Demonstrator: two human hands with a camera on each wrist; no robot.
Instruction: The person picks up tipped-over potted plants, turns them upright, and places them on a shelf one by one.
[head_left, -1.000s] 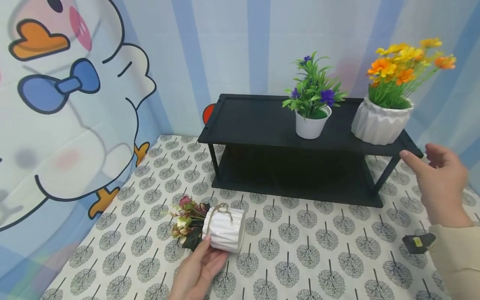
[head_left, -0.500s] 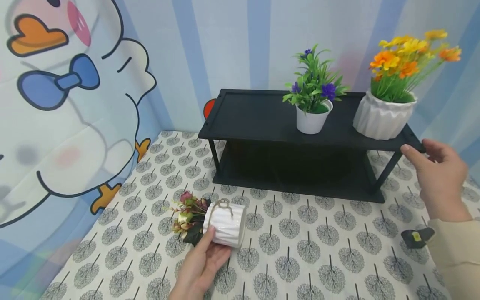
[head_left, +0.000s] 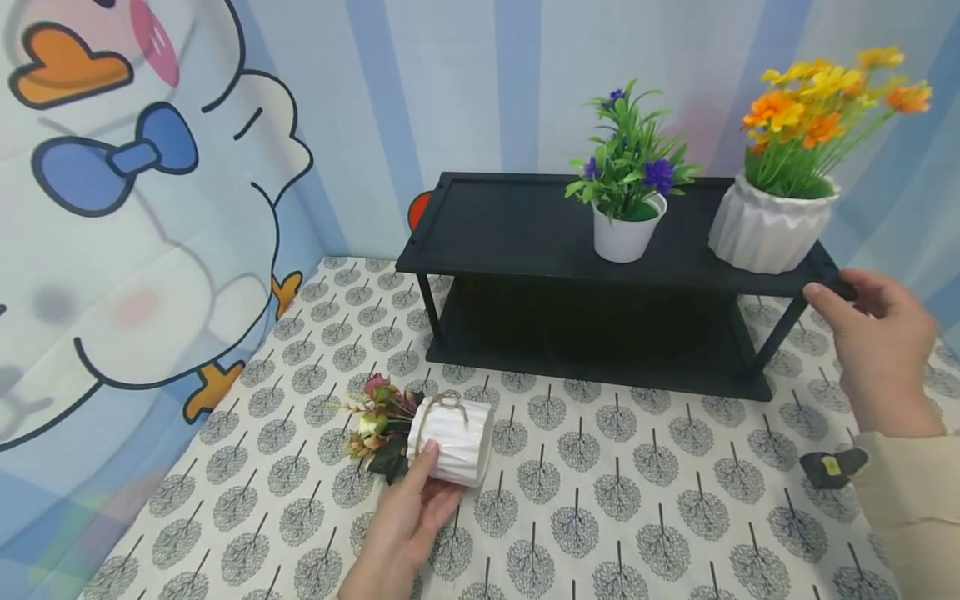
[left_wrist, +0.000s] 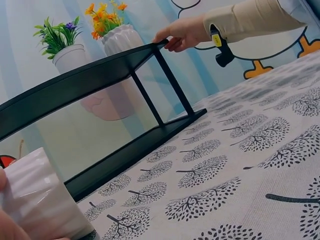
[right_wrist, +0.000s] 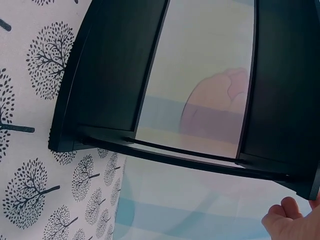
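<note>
My left hand [head_left: 408, 521] grips a white ribbed flowerpot [head_left: 453, 442] tipped on its side, thumb across its wall. Twine is tied round the pot, and its pink and cream artificial flowers [head_left: 378, 425] point left. In the left wrist view the pot [left_wrist: 42, 200] fills the lower left corner. At the right end of a black two-tier shelf [head_left: 510, 233], my right hand [head_left: 885, 350] pinches the front corner of the top board, thumb in front. The left wrist view shows that right hand [left_wrist: 185, 34] on the corner too. Only part of the right hand [right_wrist: 292, 220] appears in the right wrist view.
On the top board stand a small white pot [head_left: 624, 237] with purple flowers and a larger ribbed white pot [head_left: 772, 225] with orange and yellow flowers. A tree-patterned cloth [head_left: 585, 500] covers the table. Behind hangs a striped curtain [head_left: 465, 83] with a cartoon bird.
My right hand's fingers have closed in on the shelf corner. The left hand keeps its hold on the tipped pot. The shelf and its pots appear slightly higher in the head view.
</note>
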